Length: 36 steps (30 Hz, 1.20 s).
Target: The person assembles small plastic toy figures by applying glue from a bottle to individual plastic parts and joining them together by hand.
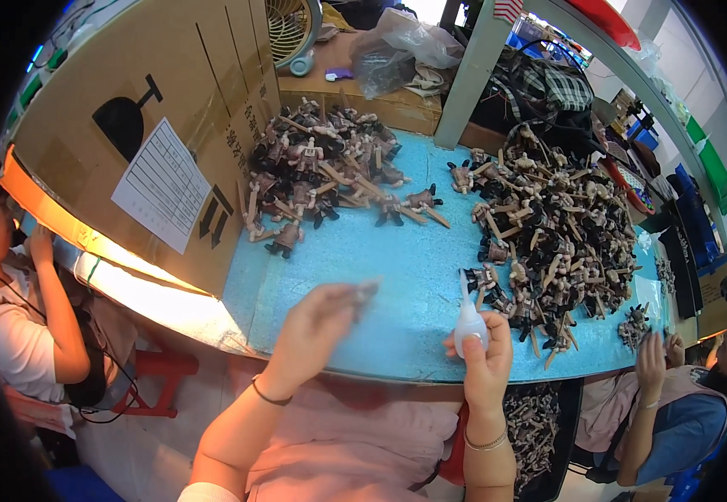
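Note:
My right hand [486,356] is closed around a small white squeeze bottle [470,328] with a long thin nozzle pointing up, near the front edge of the blue table [296,280]. To its left, my left hand [313,328] hovers over the table, smeared by motion. Its fingers are drawn together around a small greyish piece [366,290], too blurred to name. Small toy figures with brown bodies, dark legs and tan stick-like parts lie in a left pile [305,159] and a larger right pile [560,243]. The bottle's tip is close to the right pile's near-left edge.
A tall cardboard box [71,109] walls off the left side. A grey metal post [472,84] rises at the back, near a fan [290,29] and plastic bags [401,54]. People sit on both sides. A black bin [539,443] of small parts stands below the table edge.

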{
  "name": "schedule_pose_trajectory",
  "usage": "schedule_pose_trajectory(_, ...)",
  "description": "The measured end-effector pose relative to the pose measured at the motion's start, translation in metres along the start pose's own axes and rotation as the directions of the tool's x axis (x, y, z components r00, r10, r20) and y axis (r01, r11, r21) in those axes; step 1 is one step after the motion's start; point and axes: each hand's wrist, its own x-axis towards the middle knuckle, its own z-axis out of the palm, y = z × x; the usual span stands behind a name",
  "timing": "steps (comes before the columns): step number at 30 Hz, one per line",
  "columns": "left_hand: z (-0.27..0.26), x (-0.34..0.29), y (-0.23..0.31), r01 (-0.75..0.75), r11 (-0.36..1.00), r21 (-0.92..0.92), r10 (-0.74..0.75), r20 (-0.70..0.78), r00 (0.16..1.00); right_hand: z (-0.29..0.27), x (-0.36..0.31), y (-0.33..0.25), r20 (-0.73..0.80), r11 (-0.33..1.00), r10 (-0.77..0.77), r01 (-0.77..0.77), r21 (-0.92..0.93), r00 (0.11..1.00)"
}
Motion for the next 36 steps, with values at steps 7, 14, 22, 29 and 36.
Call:
schedule_pose_trajectory(7,-0.003,-0.025,0.013,0.366,0.405,-0.838,-0.233,0.292,0.928,0.011,-0.007,-0.013,-0.076,0.973,-0.226,0.228,0.022,0.971)
schedule_pose_trajectory(14,-0.005,-0.044,0.024,0.278,0.731,-0.624,-0.272,0.108,0.956,0.015,-0.017,-0.015,-0.077,0.966,-0.257,0.258,-0.002,0.963)
schedule_pose_trajectory(22,-0.017,-0.049,0.024,-0.448,0.849,0.280,0.508,-0.200,0.838,0.028,-0.022,-0.049,-0.139,0.912,-0.411,0.408,-0.049,0.901)
schedule_pose_trajectory(29,-0.028,-0.055,0.035,-0.520,0.586,0.622,0.723,-0.112,0.681,0.046,-0.037,-0.064,0.110,0.525,-0.802,0.780,-0.341,0.587)
schedule_pose_trajectory(36,-0.027,-0.058,0.033,-0.514,0.545,0.663,0.738,-0.087,0.669,0.049,-0.041,-0.084,0.210,0.595,-0.735,0.762,-0.256,0.645)
